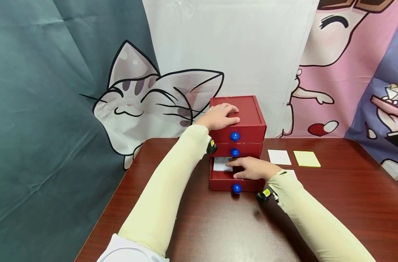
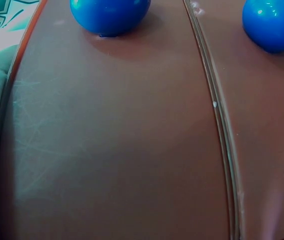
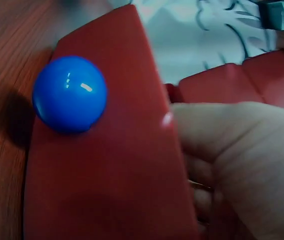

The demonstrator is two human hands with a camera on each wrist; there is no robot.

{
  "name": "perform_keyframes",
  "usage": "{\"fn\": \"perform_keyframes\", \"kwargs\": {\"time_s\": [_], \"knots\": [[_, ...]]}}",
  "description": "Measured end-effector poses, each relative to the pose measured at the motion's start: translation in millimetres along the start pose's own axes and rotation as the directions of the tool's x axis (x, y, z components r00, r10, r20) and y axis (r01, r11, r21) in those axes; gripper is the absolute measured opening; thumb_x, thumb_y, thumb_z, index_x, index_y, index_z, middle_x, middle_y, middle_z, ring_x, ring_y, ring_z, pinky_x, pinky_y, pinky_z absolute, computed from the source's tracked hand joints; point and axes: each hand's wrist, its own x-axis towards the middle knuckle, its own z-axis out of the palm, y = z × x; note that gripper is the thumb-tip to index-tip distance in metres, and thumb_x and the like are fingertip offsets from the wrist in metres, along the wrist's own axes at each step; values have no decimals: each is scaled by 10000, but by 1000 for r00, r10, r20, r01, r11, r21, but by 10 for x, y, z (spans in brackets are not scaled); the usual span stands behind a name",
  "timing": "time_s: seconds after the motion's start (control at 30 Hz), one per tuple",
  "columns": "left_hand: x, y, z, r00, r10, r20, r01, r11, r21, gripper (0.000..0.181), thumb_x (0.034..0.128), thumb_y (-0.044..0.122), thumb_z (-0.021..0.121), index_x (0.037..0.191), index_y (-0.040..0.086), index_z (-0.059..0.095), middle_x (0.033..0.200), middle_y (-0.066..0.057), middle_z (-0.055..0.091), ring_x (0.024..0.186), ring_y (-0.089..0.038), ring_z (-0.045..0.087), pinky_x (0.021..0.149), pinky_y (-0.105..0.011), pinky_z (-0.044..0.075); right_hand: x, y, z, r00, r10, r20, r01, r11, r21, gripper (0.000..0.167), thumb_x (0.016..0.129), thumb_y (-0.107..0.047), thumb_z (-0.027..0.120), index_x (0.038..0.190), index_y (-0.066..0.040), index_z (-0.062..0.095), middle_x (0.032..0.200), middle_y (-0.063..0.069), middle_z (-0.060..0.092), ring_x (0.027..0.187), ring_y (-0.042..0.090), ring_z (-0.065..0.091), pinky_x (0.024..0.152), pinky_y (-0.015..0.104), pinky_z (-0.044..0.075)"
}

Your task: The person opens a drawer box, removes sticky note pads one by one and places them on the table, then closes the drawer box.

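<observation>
A red cabinet with three blue-knobbed drawers stands toward the back of the table, its bottom drawer pulled out. My left hand rests on the cabinet top with fingers spread; the left wrist view shows only red drawer fronts and blue knobs. Inside the bottom drawer lies a white slip of paper. My right hand reaches over the drawer, index finger extended to the paper's right edge, thumb apart. Beside the drawer front with its blue knob, part of the right hand shows; its fingertips are hidden there.
Right of the cabinet lie a white square note and a yellow one. Another white note is partly hidden behind the right wrist. Behind the table hangs a printed cloth.
</observation>
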Motion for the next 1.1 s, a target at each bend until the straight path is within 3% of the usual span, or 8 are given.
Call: {"fn": "perform_keyframes", "kwargs": {"time_s": [0.1,0.2,0.47,0.67,0.73,0.9,1.0,1.1], "knots": [[1,-1,-12,1000,5,-3,-5,1000,1,498,1013,520,514,1441,266,501,1519,14,436,1415,-178,362,1191,-411,233,130,5,26,995,13,98,-13,1000,-2,611,973,-294,678,1512,-92,472,1473,164,529,1326,332,528,1098,496,415],[4,-15,-10,1000,6,-5,-6,1000,7,497,1011,527,511,1438,272,504,1517,16,439,1413,-176,366,1188,-407,237,260,-4,64,990,25,141,-23,1000,-12,667,978,-293,666,1548,-74,399,1526,183,462,1359,336,496,1117,487,395],[27,-37,7,1000,7,-3,-7,1000,21,506,1008,525,519,1448,275,497,1506,25,448,1402,-173,375,1179,-411,252,529,-7,152,969,161,188,-164,987,-2,804,982,-405,633,1614,-112,234,1628,158,298,1454,381,350,1179,517,284],[46,-24,18,1000,22,-1,-22,999,26,504,1014,528,504,1450,275,493,1505,25,449,1396,-181,382,1173,-412,260,601,99,212,948,213,235,-219,976,2,827,949,-438,670,1616,-181,256,1605,134,348,1435,401,365,1151,563,309],[42,-14,12,1000,23,3,-23,999,24,506,1014,532,500,1452,278,492,1510,24,444,1402,-180,376,1178,-409,254,599,122,215,954,181,237,-183,983,-17,786,943,-400,695,1598,-189,315,1576,131,398,1406,394,409,1130,560,344],[27,-7,-8,1000,17,-1,-17,1000,19,502,1011,527,511,1445,275,500,1511,16,446,1405,-183,374,1181,-414,252,566,115,212,982,29,189,-7,993,-115,654,913,-271,762,1505,-214,492,1436,91,570,1285,290,561,1057,469,463],[29,-16,-7,1000,18,-2,-18,1000,20,503,1011,530,509,1444,273,500,1510,14,445,1409,-184,370,1183,-415,248,544,87,220,991,-63,119,83,981,-175,546,882,-175,793,1392,-186,600,1255,63,683,1115,218,659,982,406,522],[30,-28,2,1000,12,1,-12,1000,24,502,1014,535,500,1444,275,498,1510,19,441,1413,-177,363,1185,-410,240,541,66,243,988,-140,60,150,962,-227,454,852,-103,802,1279,-159,658,1012,25,730,889,154,686,874,354,560]]}}
